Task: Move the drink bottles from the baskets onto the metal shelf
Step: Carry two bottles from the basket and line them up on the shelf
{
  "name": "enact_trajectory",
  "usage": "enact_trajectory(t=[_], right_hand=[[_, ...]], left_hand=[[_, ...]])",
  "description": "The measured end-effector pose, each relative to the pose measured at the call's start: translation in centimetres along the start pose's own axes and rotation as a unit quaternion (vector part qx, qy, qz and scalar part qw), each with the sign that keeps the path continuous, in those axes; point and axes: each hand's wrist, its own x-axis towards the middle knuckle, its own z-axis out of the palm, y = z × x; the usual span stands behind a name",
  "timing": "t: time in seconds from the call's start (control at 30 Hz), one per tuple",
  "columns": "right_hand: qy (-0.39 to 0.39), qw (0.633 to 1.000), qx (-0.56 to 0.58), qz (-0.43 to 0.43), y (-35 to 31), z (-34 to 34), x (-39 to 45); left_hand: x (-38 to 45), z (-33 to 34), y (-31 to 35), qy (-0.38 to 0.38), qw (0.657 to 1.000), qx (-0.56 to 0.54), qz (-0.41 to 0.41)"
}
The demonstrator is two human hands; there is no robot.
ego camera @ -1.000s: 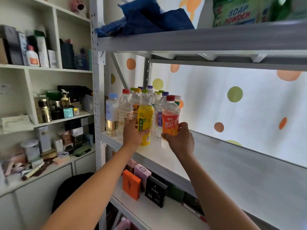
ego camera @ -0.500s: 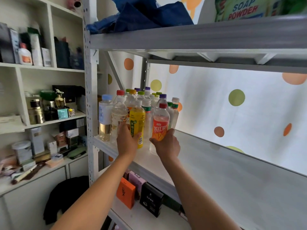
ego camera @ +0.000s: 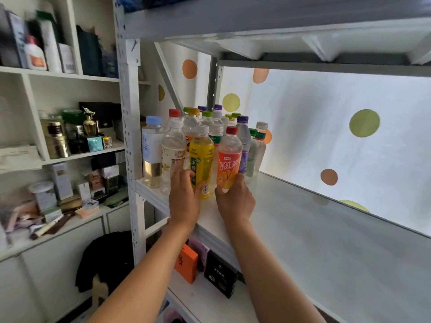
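Note:
Several drink bottles stand clustered at the left end of the metal shelf (ego camera: 291, 220). At the front of the cluster, a yellow bottle (ego camera: 202, 159) with a white cap stands upright, and my left hand (ego camera: 185, 201) grips its lower part. Beside it on the right stands an orange iced-tea bottle (ego camera: 229, 163) with a red cap; my right hand (ego camera: 235, 201) holds its base with thumb and fingers around it. Both bottles rest on the shelf surface. No baskets are in view.
The shelf's upright post (ego camera: 130, 136) stands left of the bottles, and the shelf above (ego camera: 279, 22) hangs low overhead. Small boxes (ego camera: 186, 263) sit on the lower shelf. A white cabinet (ego camera: 58, 117) full of jars and boxes stands at left.
Both hands have pushed the yellow and orange bottles further back and left on the shelf, close against the other bottles.

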Motion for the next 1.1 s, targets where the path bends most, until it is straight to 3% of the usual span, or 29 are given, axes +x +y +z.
enact_trajectory(t=[0.17,0.4,0.7,0.83,0.97,1.1], right_hand=[[0.015,0.998,0.037,0.043,0.5,0.5,0.6],[0.004,0.997,0.061,0.041,0.5,0.8,1.1],[-0.054,0.995,0.078,0.023,0.7,1.2,-0.4],[-0.102,0.994,-0.027,0.005,1.6,-0.3,-1.9],[-0.146,0.968,-0.191,-0.074,1.4,-2.1,-5.0],[-0.186,0.916,-0.311,-0.170,1.6,-3.8,-10.7]], left_hand=[[-0.2,0.2,-0.4,-0.022,1.000,-0.002,0.006],[0.2,0.2,-0.6,-0.020,0.998,-0.049,-0.041],[-0.1,-0.6,0.5,-0.085,0.996,0.028,-0.002],[-3.1,-2.5,1.0,-0.175,0.980,0.095,-0.020],[-6.2,-6.3,1.2,-0.338,0.905,0.249,0.075],[-9.4,-11.3,2.9,-0.357,0.893,0.263,0.078]])
